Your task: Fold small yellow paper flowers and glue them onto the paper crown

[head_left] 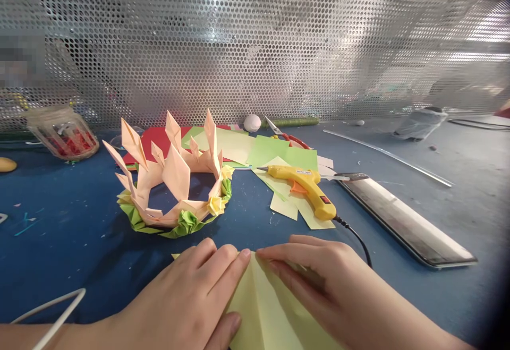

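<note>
A sheet of pale yellow-green paper (pixel 261 305) lies at the front edge of the view, with a crease running down its middle. My left hand (pixel 195 281) presses on its left side, fingers close together and the thumb bent against the sheet. At the right, my right hand (pixel 322 275) pinches the folded paper near its top edge, its fingertips almost meeting the left ones. Just beyond stands a peach paper crown (pixel 177 172) with pointed petals, green paper leaves and yellow paper flowers around its base. My palms hide much of the sheet.
A yellow glue gun (pixel 300 182) rests on loose green and yellow sheets (pixel 266 151), its black cord trailing near my right hand. A phone (pixel 406 217) lies to the right. Red-handled scissors (pixel 287 136) and a glass jar (pixel 66 135) are farther back, before a perforated metal panel (pixel 239 42).
</note>
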Demonstrator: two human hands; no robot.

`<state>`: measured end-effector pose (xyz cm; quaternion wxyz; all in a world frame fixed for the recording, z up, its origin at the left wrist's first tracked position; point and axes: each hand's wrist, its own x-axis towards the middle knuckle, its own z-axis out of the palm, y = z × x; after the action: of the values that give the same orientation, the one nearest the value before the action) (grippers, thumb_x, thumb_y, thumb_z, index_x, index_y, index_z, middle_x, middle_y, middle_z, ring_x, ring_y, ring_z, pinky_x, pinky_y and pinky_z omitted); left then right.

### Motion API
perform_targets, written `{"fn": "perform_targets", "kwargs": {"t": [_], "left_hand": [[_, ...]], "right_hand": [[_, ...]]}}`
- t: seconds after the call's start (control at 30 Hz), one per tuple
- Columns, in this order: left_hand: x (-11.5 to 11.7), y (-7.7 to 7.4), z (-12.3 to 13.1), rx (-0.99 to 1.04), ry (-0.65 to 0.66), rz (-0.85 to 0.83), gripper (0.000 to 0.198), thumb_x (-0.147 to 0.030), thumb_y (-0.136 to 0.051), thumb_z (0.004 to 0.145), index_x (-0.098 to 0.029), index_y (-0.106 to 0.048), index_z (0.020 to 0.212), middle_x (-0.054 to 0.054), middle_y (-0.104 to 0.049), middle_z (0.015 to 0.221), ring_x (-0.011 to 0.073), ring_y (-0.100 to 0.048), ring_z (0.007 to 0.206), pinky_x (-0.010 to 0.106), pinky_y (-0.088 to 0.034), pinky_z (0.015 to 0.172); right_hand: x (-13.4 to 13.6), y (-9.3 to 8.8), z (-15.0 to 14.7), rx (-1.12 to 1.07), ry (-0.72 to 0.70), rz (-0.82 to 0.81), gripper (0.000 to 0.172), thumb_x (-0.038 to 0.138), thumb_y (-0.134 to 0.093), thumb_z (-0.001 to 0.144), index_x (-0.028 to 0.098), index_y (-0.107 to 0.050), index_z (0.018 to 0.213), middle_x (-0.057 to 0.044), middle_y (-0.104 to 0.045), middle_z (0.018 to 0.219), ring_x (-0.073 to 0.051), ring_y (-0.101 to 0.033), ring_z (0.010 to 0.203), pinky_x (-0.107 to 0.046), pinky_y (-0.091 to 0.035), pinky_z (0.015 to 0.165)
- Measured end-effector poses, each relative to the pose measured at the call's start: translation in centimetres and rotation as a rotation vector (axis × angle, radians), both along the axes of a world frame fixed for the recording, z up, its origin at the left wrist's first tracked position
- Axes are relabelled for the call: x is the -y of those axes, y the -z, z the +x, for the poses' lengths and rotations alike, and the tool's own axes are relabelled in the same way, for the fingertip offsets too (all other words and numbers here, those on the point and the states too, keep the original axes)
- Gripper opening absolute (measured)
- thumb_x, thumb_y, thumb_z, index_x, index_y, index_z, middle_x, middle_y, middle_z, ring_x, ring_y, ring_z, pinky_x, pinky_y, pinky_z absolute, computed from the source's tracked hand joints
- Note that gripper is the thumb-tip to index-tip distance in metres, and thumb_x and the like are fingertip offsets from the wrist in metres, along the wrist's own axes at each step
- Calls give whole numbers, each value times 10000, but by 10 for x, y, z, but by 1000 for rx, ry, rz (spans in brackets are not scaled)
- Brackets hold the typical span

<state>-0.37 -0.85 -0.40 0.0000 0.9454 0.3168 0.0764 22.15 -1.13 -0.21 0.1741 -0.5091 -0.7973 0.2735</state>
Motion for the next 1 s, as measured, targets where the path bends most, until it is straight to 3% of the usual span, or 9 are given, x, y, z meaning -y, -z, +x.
{"fn": "perform_targets", "kwargs": {"t": [0.2,0.4,0.6,0.77,0.9,1.0], "left_hand": [[1,1,0,29,39,19,357,-221,-446,957,-153,-587,1278,96,-724,1162,262,-678,933,327,-564,811],[3,6,1,113,45,47,361,-210,-310,992,-200,-638,1140,63,-745,1008,248,-645,784,352,-538,709],[6,6,-1,129,38,-16,396,-74,-462,898,-262,-617,1209,44,-711,972,231,-640,814,349,-551,821],[7,2,-1,196,20,-69,328,-113,-492,898,-272,-643,1142,33,-705,952,225,-648,816,344,-552,838],[6,2,-1,147,-25,-69,379,-122,-498,861,-230,-614,1206,61,-702,1048,262,-656,875,372,-570,791],[7,10,-3,174,-53,32,399,-121,-482,851,-200,-609,1220,83,-701,1069,288,-655,918,405,-567,820]], "right_hand": [[0,1,0,7,-4,32,314,166,-465,968,285,-752,919,-8,-707,775,-161,-691,680,-256,-521,615],[0,2,1,19,-25,51,308,135,-476,949,272,-740,868,-10,-706,761,-164,-689,667,-251,-521,598],[0,1,3,18,-16,55,297,141,-488,944,272,-736,847,-7,-710,744,-163,-688,646,-246,-518,585],[2,0,3,11,-14,19,311,166,-463,958,280,-744,892,-19,-722,804,-174,-694,698,-262,-537,624],[0,3,6,-63,134,23,262,276,-531,915,298,-734,1079,-48,-706,906,-223,-693,830,-340,-561,743],[-3,3,12,-143,287,-76,411,354,-590,829,315,-661,1232,-54,-652,943,-220,-669,757,-332,-551,637]]}}
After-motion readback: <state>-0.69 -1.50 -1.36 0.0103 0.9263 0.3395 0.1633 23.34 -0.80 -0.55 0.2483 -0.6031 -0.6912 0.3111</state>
